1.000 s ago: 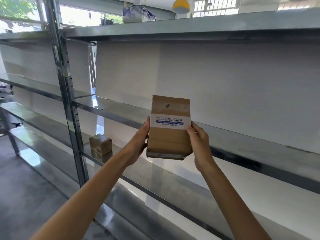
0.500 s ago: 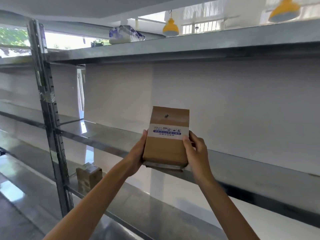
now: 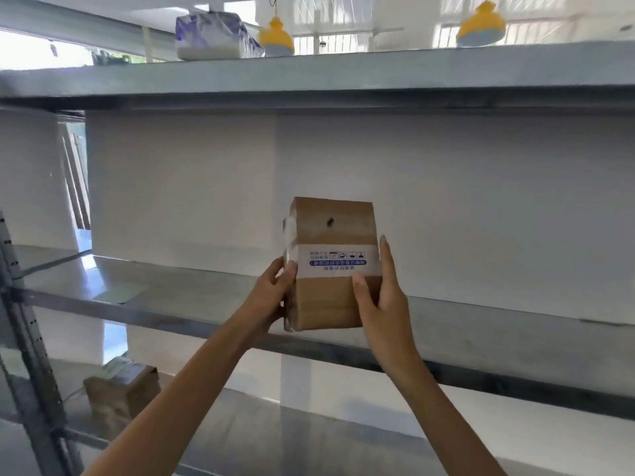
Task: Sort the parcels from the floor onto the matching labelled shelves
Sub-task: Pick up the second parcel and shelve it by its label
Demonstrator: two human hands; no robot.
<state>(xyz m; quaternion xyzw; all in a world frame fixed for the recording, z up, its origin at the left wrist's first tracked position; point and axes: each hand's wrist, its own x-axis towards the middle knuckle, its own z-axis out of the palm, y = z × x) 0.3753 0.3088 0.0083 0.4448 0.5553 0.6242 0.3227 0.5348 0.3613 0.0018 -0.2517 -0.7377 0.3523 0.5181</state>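
A brown cardboard parcel with a white band of tape printed in blue is held upright in front of the metal shelving. My left hand grips its left edge and my right hand grips its right side, thumb across the front. The parcel's lower edge hangs level with the front edge of the middle shelf. The top shelf runs across above it. Whether the parcel touches the middle shelf I cannot tell.
A white and blue plastic-wrapped parcel lies on the top shelf at the left. Another brown box stands on the lower shelf at the left. A perforated steel upright rises at the far left. Yellow lamps hang beyond.
The view has tilted upward and closer to the shelving. The parcel has risen, from in front of the shelf to the gap between the middle and top shelves, both hands still on it.
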